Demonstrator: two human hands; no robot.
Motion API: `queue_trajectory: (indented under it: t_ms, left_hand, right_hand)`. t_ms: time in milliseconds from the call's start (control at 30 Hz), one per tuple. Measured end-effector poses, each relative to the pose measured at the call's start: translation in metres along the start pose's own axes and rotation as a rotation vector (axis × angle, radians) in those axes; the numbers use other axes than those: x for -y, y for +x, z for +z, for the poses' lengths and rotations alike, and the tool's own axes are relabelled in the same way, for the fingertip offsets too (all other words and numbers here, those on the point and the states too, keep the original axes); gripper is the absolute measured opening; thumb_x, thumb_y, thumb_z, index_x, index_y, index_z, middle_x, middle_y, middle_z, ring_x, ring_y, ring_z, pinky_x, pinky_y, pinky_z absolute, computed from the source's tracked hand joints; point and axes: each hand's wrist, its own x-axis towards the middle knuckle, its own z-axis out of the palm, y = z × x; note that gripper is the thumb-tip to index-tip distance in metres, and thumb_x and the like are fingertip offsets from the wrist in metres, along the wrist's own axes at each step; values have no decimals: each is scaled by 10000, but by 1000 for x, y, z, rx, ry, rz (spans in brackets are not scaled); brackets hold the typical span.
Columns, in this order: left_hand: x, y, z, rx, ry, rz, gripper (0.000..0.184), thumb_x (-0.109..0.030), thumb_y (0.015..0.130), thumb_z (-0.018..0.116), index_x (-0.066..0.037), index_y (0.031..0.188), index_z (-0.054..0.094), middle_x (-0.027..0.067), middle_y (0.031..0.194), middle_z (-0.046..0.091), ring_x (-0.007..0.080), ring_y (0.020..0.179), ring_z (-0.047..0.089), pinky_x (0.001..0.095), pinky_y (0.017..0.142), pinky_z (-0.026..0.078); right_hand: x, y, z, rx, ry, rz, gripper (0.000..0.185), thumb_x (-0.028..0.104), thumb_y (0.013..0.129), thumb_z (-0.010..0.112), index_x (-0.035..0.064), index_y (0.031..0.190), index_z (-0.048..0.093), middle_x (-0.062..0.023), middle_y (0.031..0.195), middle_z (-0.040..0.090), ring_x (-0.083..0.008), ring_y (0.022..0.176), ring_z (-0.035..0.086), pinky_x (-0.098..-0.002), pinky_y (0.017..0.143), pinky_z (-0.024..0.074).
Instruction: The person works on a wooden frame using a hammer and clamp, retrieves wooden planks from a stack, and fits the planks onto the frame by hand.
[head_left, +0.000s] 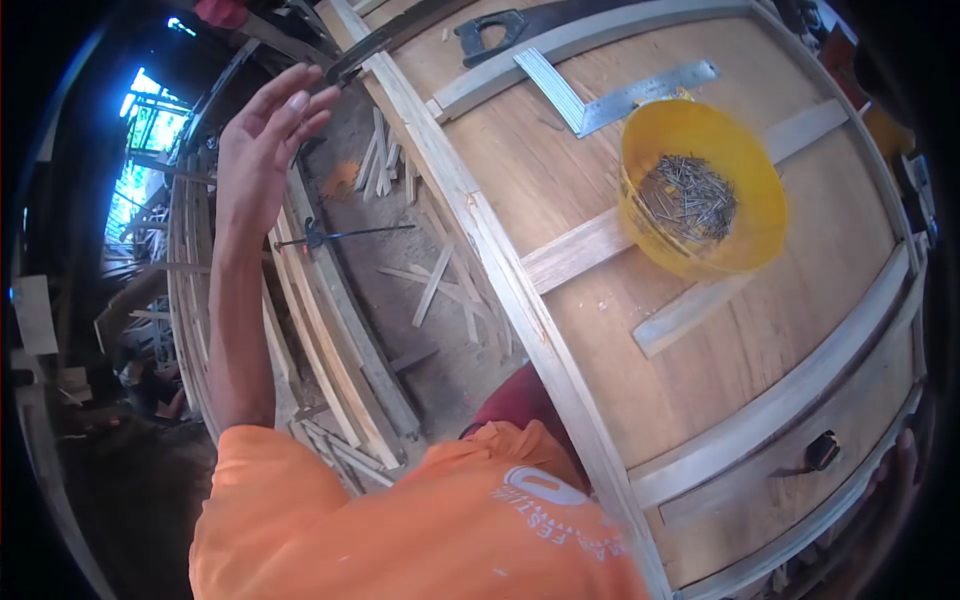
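My left hand [275,125] is raised at the upper left, its fingers extended and slightly apart, holding nothing. At the far right, my right hand [893,468] is dark and partly seen by the outer edge of the wooden panel [560,180]; its grip is unclear. A yellow bucket [750,180] of nails [700,200] stands tilted in view on the framed panel. Beside it lies a metal try square [640,98]. A saw with a dark handle [490,38] rests near the top, and a small dark tool [822,451] lies at the lower right.
Pale battens [590,250] cross the panel, with a long rail [500,265] along its near side. Left of it, long boards [330,330] carry a bar clamp [315,238]. Wood offcuts [433,285] litter the floor. A person [155,390] is dimly visible at the far left.
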Motion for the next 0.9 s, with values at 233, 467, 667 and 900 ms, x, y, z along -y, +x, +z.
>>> queue_trajectory:
  t_ms: [233, 467, 667, 900]
  left_hand:
    - [48, -72, -49, -144, -212, -66, 525, -175, 1046, 649, 81, 1477, 494, 182, 1469, 592, 274, 1248, 676, 339, 1060, 517]
    - [111, -108, -77, -185, -467, -185, 525, -139, 1053, 617, 60, 1515, 467, 188, 1501, 573, 243, 1247, 665, 328, 1034, 527]
    - [178, -127, -248, -291, -388, -140, 552, -147, 1052, 621, 48, 1539, 448, 182, 1496, 580, 226, 1225, 666, 336, 1040, 518]
    - [258, -133, -453, -480, -277, -244, 621, -229, 1030, 677, 60, 1531, 452, 179, 1440, 619, 237, 1240, 650, 349, 1063, 503]
  right_hand:
    - [-33, -31, 63, 76, 244, 98, 619, 229, 960, 736, -4, 1493, 524, 16, 821, 594, -52, 610, 566, -203, 499, 457]
    - [-44, -9, 147, 112, 205, 116, 213, 74, 920, 646, -19, 1111, 623, -28, 738, 596, -113, 590, 578, -252, 560, 494]
    - [-68, 37, 193, -29, 74, 336, 123, 141, 851, 683, 42, 924, 691, -28, 750, 619, -143, 627, 582, -315, 567, 466]
    - [-134, 51, 211, -112, -160, 231, 342, 237, 841, 697, -32, 1045, 751, -113, 910, 711, -246, 849, 645, -378, 796, 514]
